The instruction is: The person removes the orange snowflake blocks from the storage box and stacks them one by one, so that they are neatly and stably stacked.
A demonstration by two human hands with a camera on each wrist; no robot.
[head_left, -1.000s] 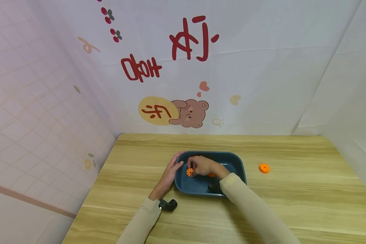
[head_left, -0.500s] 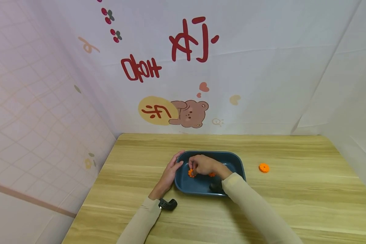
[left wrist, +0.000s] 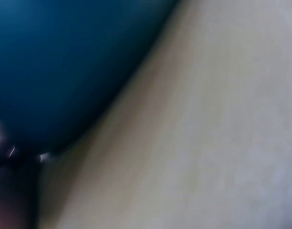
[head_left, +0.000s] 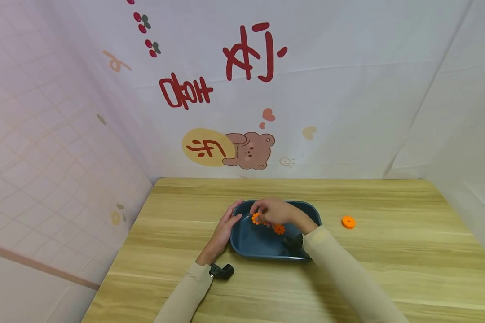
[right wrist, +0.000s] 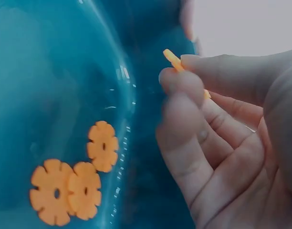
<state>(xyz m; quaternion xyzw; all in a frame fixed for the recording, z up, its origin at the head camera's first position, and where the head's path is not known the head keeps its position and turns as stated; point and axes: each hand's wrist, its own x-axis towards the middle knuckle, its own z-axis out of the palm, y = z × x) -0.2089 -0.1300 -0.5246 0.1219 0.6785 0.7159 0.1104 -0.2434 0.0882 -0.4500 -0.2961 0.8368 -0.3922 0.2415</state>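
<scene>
In the head view a blue tray (head_left: 246, 244) stands on the wooden table. My left hand (head_left: 222, 229) lies along its left end, the fingers straight against the outer wall and the thumb at the rim. Over the inside of the tray, my right hand (head_left: 276, 211) pinches an orange notched plastic disc (head_left: 256, 218) between thumb and forefinger. The right wrist view shows that disc (right wrist: 172, 58) edge-on. Below the hand, three more discs rest on the tray floor: one apart (right wrist: 103, 146), and two overlapping, a larger-looking disc (right wrist: 51, 192) and its neighbour (right wrist: 86, 191).
To the right of the tray an orange disc (head_left: 348, 222) lies on the table (head_left: 388, 260); whether it is a stack I cannot tell. A printed white cloth wall (head_left: 347, 98) rises behind the table. Black wrist mounts (head_left: 222, 271) stick out below the wrists.
My right hand has risen a little toward the tray's far side, still pinching a disc. Discs it had hidden on the tray floor now show. The left hand has stayed at the rim.
</scene>
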